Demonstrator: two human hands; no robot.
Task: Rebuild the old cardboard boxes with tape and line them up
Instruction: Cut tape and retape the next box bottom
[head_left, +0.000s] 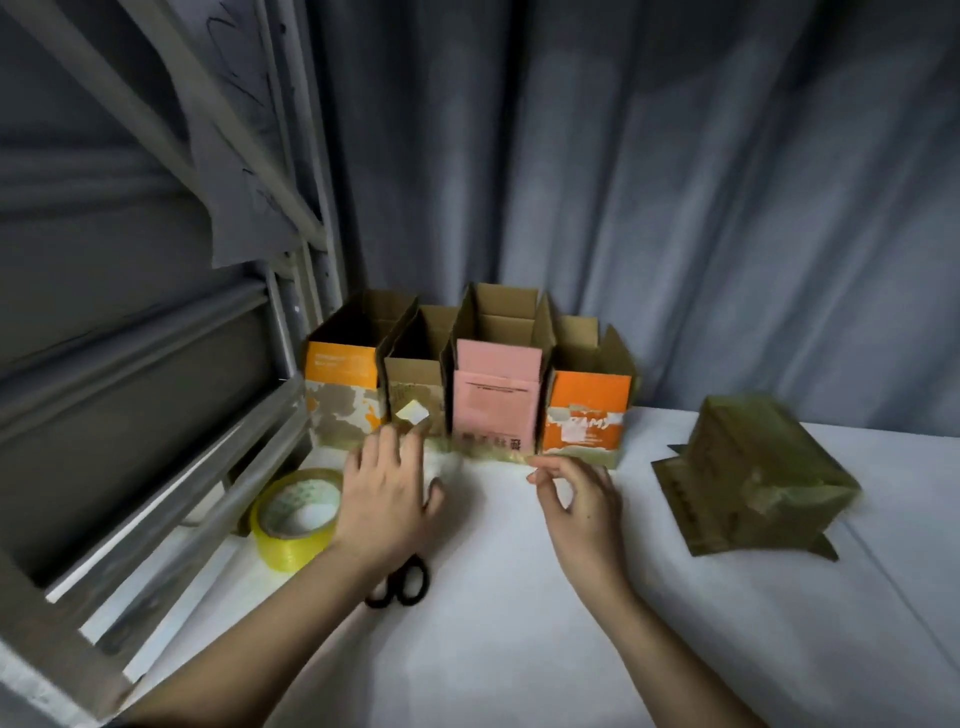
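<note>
- Head view: boxes, four of them, stand open-topped in a row against the curtain, touching side to side, just beyond both hands.
- The left hand lies with straight, spread fingers, holding nothing; its fingertips reach the base of the second box from the left.
- The right hand has thumb and forefinger drawn together at the foot of the pink box; a faint strip of tape seems to run along the row's base there, but whether the fingers pinch it cannot be told.
- A fifth box lies tipped over, well off to the right of the right hand, its long axis slanting away; the right hand is the nearer one.
- The tape roll sits just left of the left wrist, and the scissors lie partly under that forearm.
</note>
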